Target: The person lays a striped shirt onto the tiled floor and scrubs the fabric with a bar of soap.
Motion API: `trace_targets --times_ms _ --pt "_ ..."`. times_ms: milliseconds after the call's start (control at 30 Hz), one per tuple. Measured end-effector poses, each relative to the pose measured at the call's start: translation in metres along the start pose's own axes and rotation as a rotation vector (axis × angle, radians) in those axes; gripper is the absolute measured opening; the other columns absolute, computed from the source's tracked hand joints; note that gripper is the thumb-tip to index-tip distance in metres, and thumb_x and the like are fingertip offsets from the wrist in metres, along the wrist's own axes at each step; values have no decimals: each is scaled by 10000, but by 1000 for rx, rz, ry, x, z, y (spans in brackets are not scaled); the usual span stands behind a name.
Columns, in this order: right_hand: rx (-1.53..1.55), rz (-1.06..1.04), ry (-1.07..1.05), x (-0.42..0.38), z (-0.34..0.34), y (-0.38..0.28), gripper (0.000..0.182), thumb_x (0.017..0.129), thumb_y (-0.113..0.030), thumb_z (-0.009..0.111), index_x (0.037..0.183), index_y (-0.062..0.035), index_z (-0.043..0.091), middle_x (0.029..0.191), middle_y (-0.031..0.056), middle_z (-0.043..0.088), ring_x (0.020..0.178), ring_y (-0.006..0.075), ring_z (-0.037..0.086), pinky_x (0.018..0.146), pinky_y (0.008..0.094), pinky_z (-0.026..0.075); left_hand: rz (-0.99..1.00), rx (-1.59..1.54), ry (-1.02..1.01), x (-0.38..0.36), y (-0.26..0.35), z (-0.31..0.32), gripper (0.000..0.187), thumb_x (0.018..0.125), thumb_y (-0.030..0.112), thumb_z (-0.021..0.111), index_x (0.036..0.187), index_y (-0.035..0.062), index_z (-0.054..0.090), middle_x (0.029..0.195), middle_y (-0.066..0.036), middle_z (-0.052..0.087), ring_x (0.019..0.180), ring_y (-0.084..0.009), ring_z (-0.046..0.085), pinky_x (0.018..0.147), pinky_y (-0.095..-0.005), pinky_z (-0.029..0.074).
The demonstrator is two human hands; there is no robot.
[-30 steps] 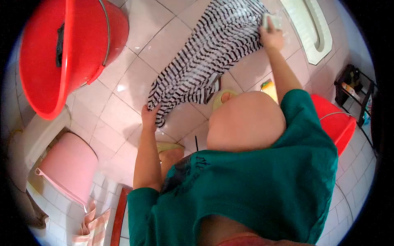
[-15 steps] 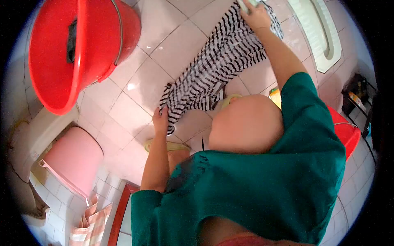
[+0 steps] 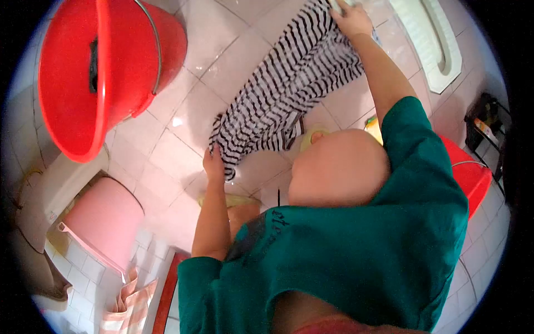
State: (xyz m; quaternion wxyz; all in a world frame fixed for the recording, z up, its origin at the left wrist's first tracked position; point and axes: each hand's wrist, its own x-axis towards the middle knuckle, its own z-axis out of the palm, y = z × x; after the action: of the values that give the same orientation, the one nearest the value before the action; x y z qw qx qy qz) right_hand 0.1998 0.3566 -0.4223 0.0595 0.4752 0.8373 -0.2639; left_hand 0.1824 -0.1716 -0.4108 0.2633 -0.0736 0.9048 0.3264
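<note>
A black-and-white striped cloth (image 3: pixel 295 78) lies stretched and creased over the tiled floor in front of me. My left hand (image 3: pixel 213 163) is closed on its near left end, fingers gripping the bunched fabric. At the far end, my right hand (image 3: pixel 354 22) is closed around a pale, bar-like object (image 3: pixel 336 6), pressed at the cloth. That object is partly covered by my fingers and cut off by the top of the view, so I cannot tell its kind. My bare knee (image 3: pixel 339 167) is bent beside the cloth's near edge.
A large red bucket (image 3: pixel 167 50) with a wire handle stands at upper left, a pink bucket (image 3: pixel 105 217) below it. A squat toilet (image 3: pixel 403 11) is set in the floor at upper right. Another red bucket (image 3: pixel 467 175) and a black rack (image 3: pixel 489 128) are at right.
My right hand has moved slightly downward in the view with the pale object. The striped cloth's near end and my left hand have shifted slightly left.
</note>
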Motion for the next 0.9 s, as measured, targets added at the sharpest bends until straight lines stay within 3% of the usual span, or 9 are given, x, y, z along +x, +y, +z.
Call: trace_targets --times_ms 67,233,400,467,567,633,667,733,900 --pt "-368 -122 433 -9 11 -8 431 833 -408 558 1205 -190 563 848 157 618 784 298 608 707 407 494 -94 -223 -45 0 -12 12 333 903 266 570 1050 -30 605 920 -89 652 813 -142 569 738 -283 456" --pt "-240 -651 -487 -176 116 -93 514 777 -345 575 1173 -20 536 1078 188 586 1055 352 558 903 439 447 -74 -263 -254 -8 23 19 312 854 238 642 1019 -26 617 887 -88 663 779 -139 582 703 -277 464" --pt "-506 -968 -319 -119 103 -38 282 821 -296 545 996 -94 635 1019 159 600 949 312 598 753 421 496 -111 -88 -185 -2 -3 -10 303 800 162 680 1030 -26 619 903 -79 673 752 -169 602 679 -288 481" --pt "-405 -413 -11 -55 48 8 346 839 -373 541 1068 -128 625 1006 173 579 843 307 606 677 430 499 -124 -197 -221 9 -3 -22 314 785 172 686 1022 -22 615 925 -137 670 775 -204 618 682 -297 483" --pt "-257 -146 372 -34 22 53 614 736 -447 659 1243 -123 534 1092 220 577 969 290 609 758 423 499 43 250 23 29 25 -3 300 710 234 727 898 24 624 848 -140 652 756 -297 607 690 -389 478" --pt "456 2 447 -21 32 109 715 660 -491 704 1146 18 575 1029 228 620 948 296 625 765 420 498 527 662 670 18 57 10 378 675 271 735 962 65 601 997 -158 600 889 -334 565 768 -434 453" --pt "549 153 376 -47 18 104 713 644 -500 712 1061 66 594 977 229 636 924 303 635 756 415 500 514 653 671 8 66 15 378 675 271 735 962 65 601 997 -158 600 889 -334 565 768 -434 453" --pt "506 351 272 -85 12 105 697 616 -514 731 907 110 628 879 225 656 861 325 647 736 405 506 707 592 -39 -14 77 28 497 648 300 738 1062 90 560 1142 -182 500 1014 -355 489 841 -454 417" --pt "18 122 111 -138 48 66 778 607 -467 730 1074 113 504 1018 277 573 960 352 573 823 397 470 780 866 -96 -31 59 66 410 697 200 680 1066 83 544 1159 -193 453 1043 -373 454 837 -464 420"
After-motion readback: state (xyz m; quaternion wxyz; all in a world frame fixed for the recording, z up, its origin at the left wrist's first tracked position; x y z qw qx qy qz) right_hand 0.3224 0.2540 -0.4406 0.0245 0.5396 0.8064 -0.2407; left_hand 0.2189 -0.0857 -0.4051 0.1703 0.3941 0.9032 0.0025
